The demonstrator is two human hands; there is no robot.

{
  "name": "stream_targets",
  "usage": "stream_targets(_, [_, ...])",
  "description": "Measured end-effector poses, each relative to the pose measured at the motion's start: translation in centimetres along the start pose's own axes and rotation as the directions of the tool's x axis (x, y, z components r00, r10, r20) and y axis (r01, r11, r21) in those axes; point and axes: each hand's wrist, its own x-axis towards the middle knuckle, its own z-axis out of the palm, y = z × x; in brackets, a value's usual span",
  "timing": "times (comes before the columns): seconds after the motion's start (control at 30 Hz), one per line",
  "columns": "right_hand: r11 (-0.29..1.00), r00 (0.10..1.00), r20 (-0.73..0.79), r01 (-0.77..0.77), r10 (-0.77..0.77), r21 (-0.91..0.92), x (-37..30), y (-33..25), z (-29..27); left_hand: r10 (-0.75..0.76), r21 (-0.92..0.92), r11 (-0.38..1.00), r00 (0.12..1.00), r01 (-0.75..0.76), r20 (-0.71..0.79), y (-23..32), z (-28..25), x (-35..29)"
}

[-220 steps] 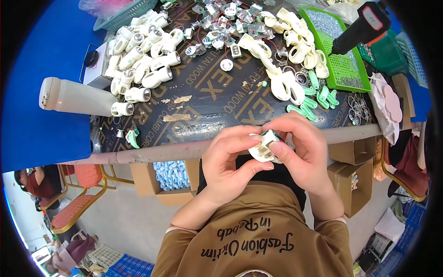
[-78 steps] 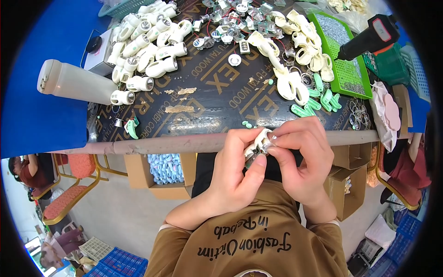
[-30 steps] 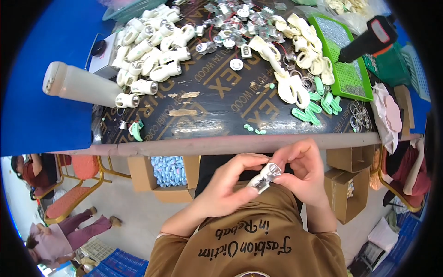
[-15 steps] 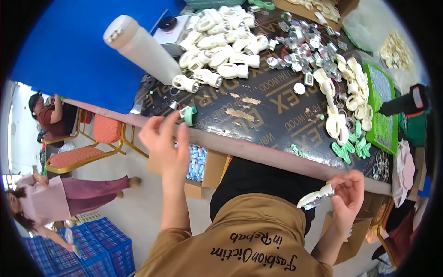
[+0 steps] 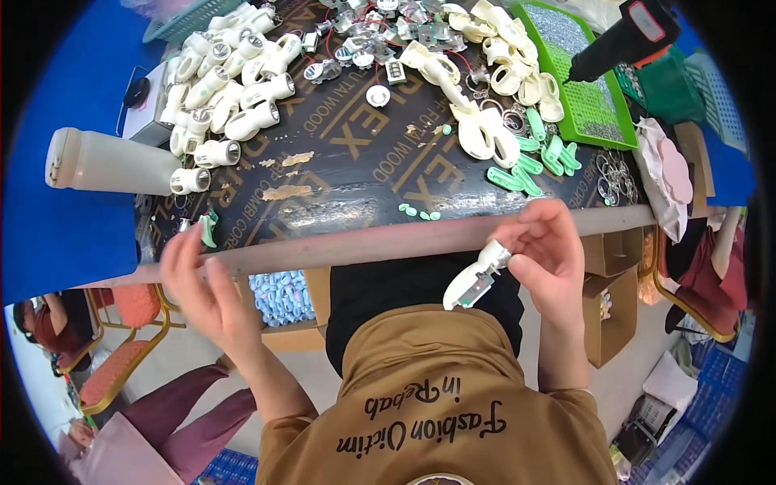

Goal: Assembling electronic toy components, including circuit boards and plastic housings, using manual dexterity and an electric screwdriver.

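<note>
My right hand [image 5: 550,263] is closed around the head end of a small white flashlight [image 5: 469,283]. Its casing lies open on one side, so the circuit board and clear inner part show. Over the table's front edge at the left, my left hand [image 5: 206,295] is open with fingers apart. Its fingertips come close to a small green plastic piece [image 5: 208,231] on the tabletop; whether they touch is unclear. Several green plastic pieces [image 5: 529,166] and white casing halves [image 5: 485,133] lie on the table's right part.
Finished-looking white flashlights [image 5: 234,89] are heaped at the back left beside a pale bottle [image 5: 113,162]. Loose circuit parts [image 5: 388,32] lie at the back. A green tray [image 5: 578,129] holds small metal bits, with a black electric screwdriver [image 5: 622,40] above it. Key rings [image 5: 616,179] lie right.
The whole view has swung, shifting the table leftward in the picture. My left hand stays beside the green piece, and my right hand keeps hold of the flashlight.
</note>
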Motion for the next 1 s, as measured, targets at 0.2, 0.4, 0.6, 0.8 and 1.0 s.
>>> stream_targets(0.2, [0.996,0.996,0.084,-0.04,0.033,0.077,1.0,-0.4,0.7,0.219,-0.512,0.096,0.484,0.853,0.847,6.6,4.6,-0.4])
stream_targets(0.4, [0.987,0.995,0.091,-0.031,0.045,-0.155,1.7,-0.4,1.7,0.488,-0.3,-0.182,0.351,0.936,0.799,8.4,7.9,-0.5])
stream_targets(0.6, [0.572,0.954,0.121,0.263,-0.274,-0.777,3.7,0.5,1.4,0.112,-0.696,-0.287,0.744,0.659,0.659,4.5,6.8,0.2])
stream_targets(0.8, [0.335,0.958,0.239,0.279,-0.157,-0.9,4.2,1.6,1.9,-0.058,-0.873,-0.16,0.878,0.461,0.474,0.9,6.0,1.3])
stream_targets(1.0, [0.326,0.944,0.274,0.321,-0.183,-0.889,4.4,1.9,1.7,-0.306,-0.908,0.126,0.886,0.399,0.347,-3.1,0.5,-0.2])
